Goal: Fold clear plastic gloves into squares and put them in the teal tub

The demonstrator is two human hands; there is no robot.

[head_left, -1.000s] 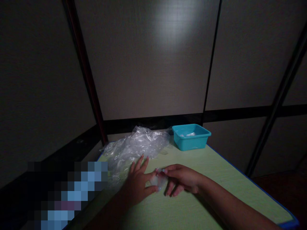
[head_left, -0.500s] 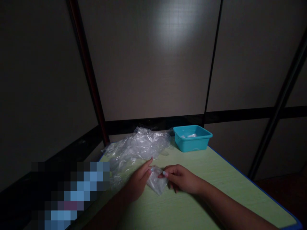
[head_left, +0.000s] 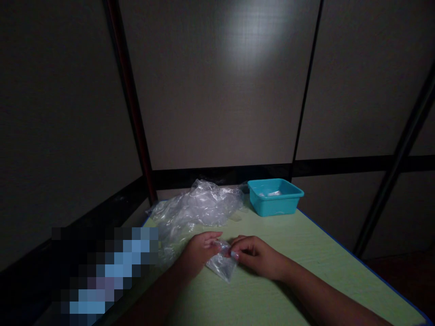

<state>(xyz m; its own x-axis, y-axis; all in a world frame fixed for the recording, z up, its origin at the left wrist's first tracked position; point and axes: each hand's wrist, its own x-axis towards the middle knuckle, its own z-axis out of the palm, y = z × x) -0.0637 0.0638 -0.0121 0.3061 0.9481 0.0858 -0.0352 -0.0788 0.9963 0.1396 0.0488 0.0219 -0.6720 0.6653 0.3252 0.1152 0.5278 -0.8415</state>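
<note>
A small clear plastic bag [head_left: 222, 267] is between my two hands, just above or on the green table. My left hand [head_left: 200, 253] grips its left upper edge, thumb on the near side. The thumb and fingertips of my right hand [head_left: 253, 255] pinch its right upper corner. The bag's lower corner hangs toward me, and I cannot tell whether anything is inside. Behind my left hand lies a large crumpled clear plastic sheet or bag [head_left: 207, 203].
A turquoise plastic basin [head_left: 275, 206] stands at the far right of the green table [head_left: 306, 253], with some clear, shiny items in it. Dark panelled walls [head_left: 220, 113] rise behind and to the left. A blurred-out patch covers the lower left.
My left fingers have curled in closer on the bag, and my right hand has shifted slightly along its edge. The bag's lower corner has dropped a little. The view has turned slightly.
</note>
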